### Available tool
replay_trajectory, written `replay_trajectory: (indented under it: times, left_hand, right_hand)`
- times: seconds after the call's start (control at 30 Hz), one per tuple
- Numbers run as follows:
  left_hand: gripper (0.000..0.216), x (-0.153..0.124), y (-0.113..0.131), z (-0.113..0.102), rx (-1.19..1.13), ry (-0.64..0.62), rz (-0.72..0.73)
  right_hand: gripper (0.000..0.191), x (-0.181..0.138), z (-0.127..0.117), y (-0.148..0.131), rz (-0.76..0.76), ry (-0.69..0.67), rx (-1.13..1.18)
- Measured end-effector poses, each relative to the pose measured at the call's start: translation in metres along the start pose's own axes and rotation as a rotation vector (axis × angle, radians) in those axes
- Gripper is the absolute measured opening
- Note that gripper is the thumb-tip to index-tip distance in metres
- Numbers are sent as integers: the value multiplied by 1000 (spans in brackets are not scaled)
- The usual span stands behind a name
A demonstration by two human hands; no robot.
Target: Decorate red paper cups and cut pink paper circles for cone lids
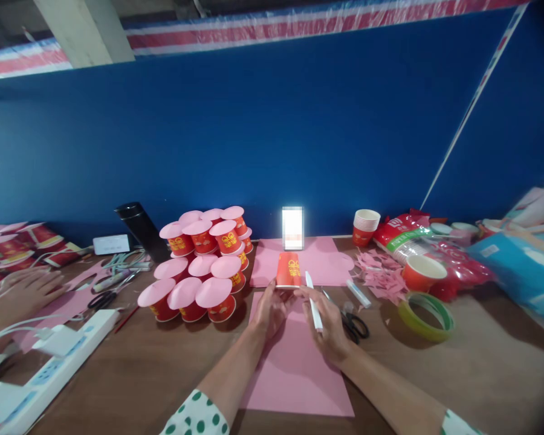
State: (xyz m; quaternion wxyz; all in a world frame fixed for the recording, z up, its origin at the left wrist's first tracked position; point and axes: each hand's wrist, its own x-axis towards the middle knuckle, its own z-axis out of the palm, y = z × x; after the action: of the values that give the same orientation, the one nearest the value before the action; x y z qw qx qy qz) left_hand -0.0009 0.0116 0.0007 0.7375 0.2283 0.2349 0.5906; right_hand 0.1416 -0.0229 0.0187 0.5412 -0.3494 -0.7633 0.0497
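Observation:
A red paper cup (pixel 289 269) with yellow lettering is in front of me, its white rim toward my hands. My left hand (pixel 271 311) is closed on the cup at the rim. My right hand (pixel 330 323) is closed around a white pen (pixel 314 302), its fingertips also close to the cup's rim; whether they touch it I cannot tell. Under my hands lies a pink paper sheet (pixel 299 368), and another pink sheet (pixel 320 257) lies beyond it. To the left stand several red cups (pixel 222 308) topped with pink paper discs (pixel 214 293), some stacked on others.
Right: black-handled scissors (pixel 356 326), a glue tube (pixel 359 294), pink scraps (pixel 381 275), a tape roll (pixel 426 317), a cup stack (pixel 365 228) and bagged cups (pixel 408 235). Left: a power strip (pixel 68 356), a black flask (pixel 140 229) and another person's hand (pixel 25 293). A lit phone (pixel 292 228) stands ahead.

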Motion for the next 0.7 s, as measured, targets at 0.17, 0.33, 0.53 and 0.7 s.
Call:
replay_trajectory:
  times: [0.17,0.33,0.53,0.7]
  left_hand:
    - [38,-1,1,1,-14,-9,-9]
    - [40,-2,1,3,-2,-3,11]
    - [40,-2,0,4,13,-7,17]
    - [38,-1,0,1,-3,-32,4]
  right_hand:
    - [35,-1,2,2,-11,-25,-22]
    - [35,-1,2,3,-11,-23,-48]
    - [36,-2,4,5,-13,-39,-51]
    - [40,-5,5,6,-35,-61,-44]
